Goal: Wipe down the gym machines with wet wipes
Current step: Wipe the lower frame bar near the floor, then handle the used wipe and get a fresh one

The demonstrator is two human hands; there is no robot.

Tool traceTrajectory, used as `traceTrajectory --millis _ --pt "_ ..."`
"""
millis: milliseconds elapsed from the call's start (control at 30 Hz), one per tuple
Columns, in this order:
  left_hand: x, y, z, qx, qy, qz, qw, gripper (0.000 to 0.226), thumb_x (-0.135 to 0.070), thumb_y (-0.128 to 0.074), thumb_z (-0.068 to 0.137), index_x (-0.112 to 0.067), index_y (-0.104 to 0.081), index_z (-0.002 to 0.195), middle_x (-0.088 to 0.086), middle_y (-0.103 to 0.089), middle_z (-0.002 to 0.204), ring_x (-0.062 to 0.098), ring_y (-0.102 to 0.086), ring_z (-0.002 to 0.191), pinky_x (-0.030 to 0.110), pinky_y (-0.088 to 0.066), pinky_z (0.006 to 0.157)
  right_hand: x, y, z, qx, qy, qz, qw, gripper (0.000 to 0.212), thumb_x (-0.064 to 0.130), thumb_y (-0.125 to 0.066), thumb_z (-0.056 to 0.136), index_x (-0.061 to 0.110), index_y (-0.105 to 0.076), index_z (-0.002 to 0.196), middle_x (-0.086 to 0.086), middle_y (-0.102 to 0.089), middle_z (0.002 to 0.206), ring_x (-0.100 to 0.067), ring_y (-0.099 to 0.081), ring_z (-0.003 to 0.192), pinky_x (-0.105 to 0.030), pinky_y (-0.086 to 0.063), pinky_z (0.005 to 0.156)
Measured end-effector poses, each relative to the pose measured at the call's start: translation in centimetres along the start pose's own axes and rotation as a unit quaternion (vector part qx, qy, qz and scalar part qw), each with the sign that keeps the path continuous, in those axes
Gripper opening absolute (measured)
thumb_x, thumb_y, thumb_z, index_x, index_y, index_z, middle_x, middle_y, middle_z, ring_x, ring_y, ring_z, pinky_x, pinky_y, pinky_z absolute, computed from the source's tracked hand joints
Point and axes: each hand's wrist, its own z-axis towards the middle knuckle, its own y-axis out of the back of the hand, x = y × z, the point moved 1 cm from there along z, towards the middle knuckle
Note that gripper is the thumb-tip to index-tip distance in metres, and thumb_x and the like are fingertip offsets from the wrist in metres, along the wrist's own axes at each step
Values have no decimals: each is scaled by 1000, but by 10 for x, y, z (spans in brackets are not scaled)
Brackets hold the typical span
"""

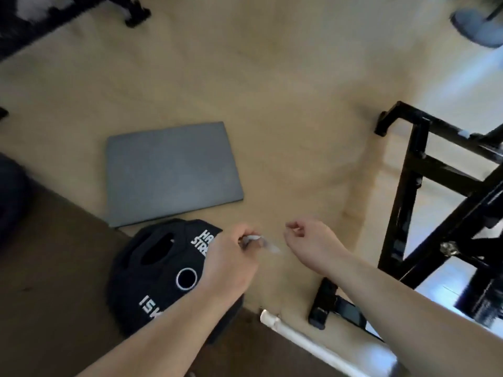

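Note:
My left hand (231,257) hovers over the floor and pinches a small, blurred whitish wet wipe (268,244) that sticks out to the right of its fingers. A short gap away, my right hand (310,240) hangs with loosely curled fingers and holds nothing that I can see. A black gym machine frame (408,186) stands at the right. Under my left forearm a black weight plate (160,270) with white lettering lies flat on the floor.
A grey closed laptop (171,170) lies on the tan floor beyond the plate. A white bar (299,338) and a black machine foot (324,303) sit near the bottom middle. Another black frame (68,12) is at the top left, a blue-grey disc (476,25) at the top right.

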Motion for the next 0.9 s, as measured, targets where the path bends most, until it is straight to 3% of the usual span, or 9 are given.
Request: traceTrajectory --millis 67,133,233,367,433,533,700,833,900 --pt "-14 27 -19 -17 10 2 1000 13 -32 -70 95 -33 -71 82 -11 -64 84 6 -62 77 31 -55 72 23 3 -21 26 4 -38 999 29 35 -52 100 25 -70 120 1 -71 113 -21 -66 107 -26 -47 85" --pt "-27 51 -37 -28 23 -12 999 9 -33 -72 93 -34 -73 85 -13 -63 93 2 -60 86 24 -52 78 46 8 -41 37 6 -52 998 23 31 -50 100 24 -72 105 0 -72 104 -23 -66 101 -28 -48 82" --pt "-45 78 -61 -43 51 -44 997 4 -34 -75 91 -36 -71 92 -19 -68 88 -2 -63 86 28 -55 83 79 18 -65 41 5 -51 998 30 28 -49 100 19 -60 74 4 -64 77 -16 -61 73 -29 -44 59" --pt "-76 114 -87 -72 88 -82 990 17 -35 -79 87 -37 -64 94 -13 -70 87 6 -67 82 39 -59 82 125 48 -101 49 36 -47 997 27 31 -50 101 21 -67 83 9 -67 77 -3 -57 66 -19 -42 54" --pt "-97 134 -99 -92 98 -88 987 15 -35 -79 87 -35 -65 89 -13 -70 83 4 -67 78 36 -59 79 149 71 -123 39 44 -22 998 24 30 -50 101 21 -69 89 7 -71 82 -8 -61 69 -16 -43 58" --pt "-136 167 -120 -105 83 -115 984 7 -34 -76 90 -34 -70 90 -16 -72 81 1 -67 76 27 -58 72 183 107 -164 46 39 102 993 21 29 -58 99 24 -74 86 4 -76 82 -18 -72 82 -30 -57 75" --pt "-215 219 -136 -27 26 -174 984 20 -18 -69 98 -30 -76 112 -20 -77 95 -2 -71 93 24 -57 87 257 160 -220 97 31 218 971 20 29 -69 98 38 -81 85 0 -79 86 -20 -74 84 -41 -62 86" --pt "-266 259 -136 -8 -68 -125 990 50 -3 -66 96 -52 -74 102 -19 -77 99 5 -73 97 36 -59 90 305 197 -232 60 27 246 967 16 28 -72 96 26 -81 83 -3 -78 82 -13 -66 71 -41 -60 84" --pt "-286 267 -130 -9 -61 -116 991 43 -4 -69 94 -46 -76 100 -18 -77 96 5 -74 93 40 -60 88 318 220 -235 65 13 247 967 16 24 -71 97 18 -80 85 -5 -78 83 -12 -65 69 -35 -61 76"
